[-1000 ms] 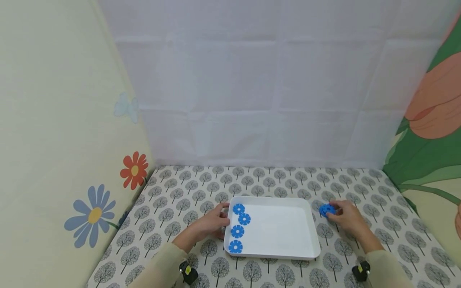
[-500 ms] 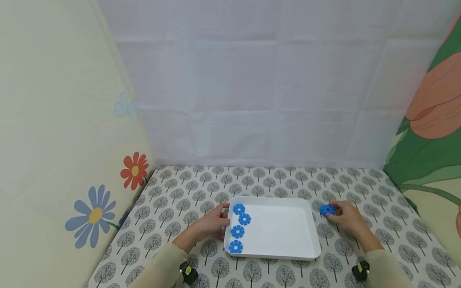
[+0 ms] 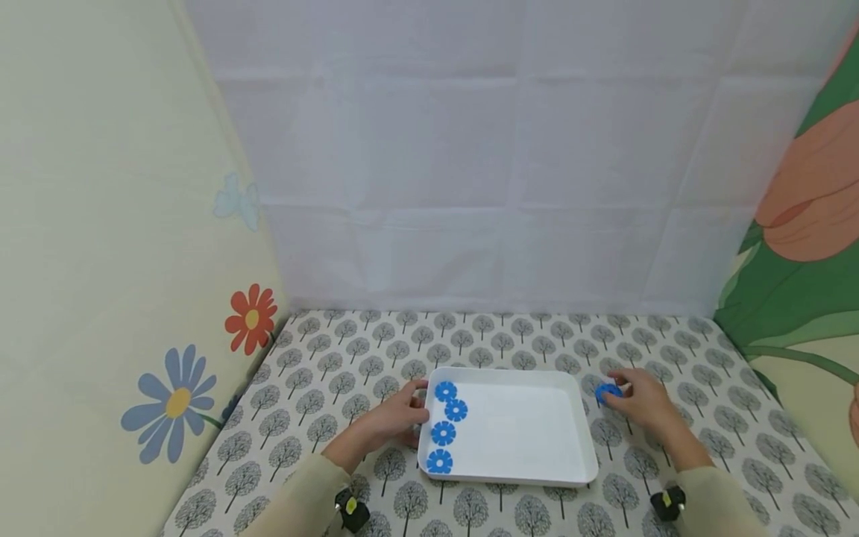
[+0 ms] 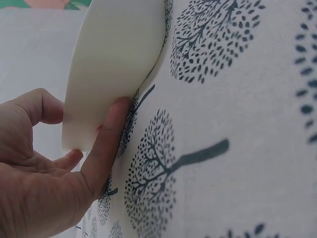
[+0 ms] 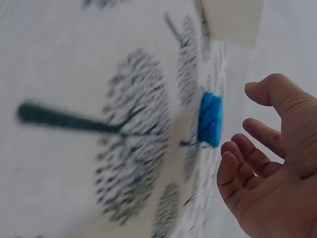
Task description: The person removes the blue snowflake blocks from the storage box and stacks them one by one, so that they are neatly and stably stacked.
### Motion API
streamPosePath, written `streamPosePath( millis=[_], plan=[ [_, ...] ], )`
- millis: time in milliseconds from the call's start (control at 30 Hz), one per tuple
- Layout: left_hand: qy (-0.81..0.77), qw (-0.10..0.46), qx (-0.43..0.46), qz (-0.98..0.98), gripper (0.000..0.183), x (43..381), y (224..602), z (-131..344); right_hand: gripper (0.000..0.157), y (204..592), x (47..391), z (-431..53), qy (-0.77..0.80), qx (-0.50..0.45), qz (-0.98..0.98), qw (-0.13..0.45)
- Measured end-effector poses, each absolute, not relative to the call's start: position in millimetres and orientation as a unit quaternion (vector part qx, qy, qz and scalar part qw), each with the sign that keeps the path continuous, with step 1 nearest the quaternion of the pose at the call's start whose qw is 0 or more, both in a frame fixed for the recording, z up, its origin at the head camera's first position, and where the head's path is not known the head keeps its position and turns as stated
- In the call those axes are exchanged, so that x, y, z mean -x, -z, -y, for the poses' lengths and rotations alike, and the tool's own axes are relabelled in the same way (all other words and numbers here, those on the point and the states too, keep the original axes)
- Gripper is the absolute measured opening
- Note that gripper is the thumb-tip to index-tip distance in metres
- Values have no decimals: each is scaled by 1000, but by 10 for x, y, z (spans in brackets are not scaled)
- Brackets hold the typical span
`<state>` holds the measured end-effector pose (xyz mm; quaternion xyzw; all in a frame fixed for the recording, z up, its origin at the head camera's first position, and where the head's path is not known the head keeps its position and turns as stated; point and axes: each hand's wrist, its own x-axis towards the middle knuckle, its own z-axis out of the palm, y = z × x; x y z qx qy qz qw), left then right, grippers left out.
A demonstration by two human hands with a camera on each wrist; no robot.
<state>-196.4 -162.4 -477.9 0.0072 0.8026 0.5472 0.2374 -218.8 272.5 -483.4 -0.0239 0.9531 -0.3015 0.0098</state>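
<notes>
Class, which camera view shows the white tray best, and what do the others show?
The head view: it shows the white tray nearly whole, inside included. The left wrist view shows only part of one side; the right wrist view, just a small piece near the top.

Table [image 3: 335,440] w/ b/w tree-print cloth [image 3: 499,339]; on it white tray [image 3: 520,432], blue stack [image 3: 605,394] nr R end
</notes>
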Motion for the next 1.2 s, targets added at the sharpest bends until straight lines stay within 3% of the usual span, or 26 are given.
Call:
streamPosePath(
  millis=[200, 533, 1200],
  plan=[
    [-551, 241, -9, -799, 72, 1966, 4785, 1621, 46, 4660, 2165, -2504, 296, 92, -950, -23],
    [-559, 244, -16, -792, 72, 1966, 4787, 1634, 47, 4481, 2178, -2090, 326, 145, -934, -24],
    [-556, 237, -14, -797, 71, 1949, 4780, 1633, 44, 4467, 2192, -1316, 336, 229, -913, 40]
  ],
)
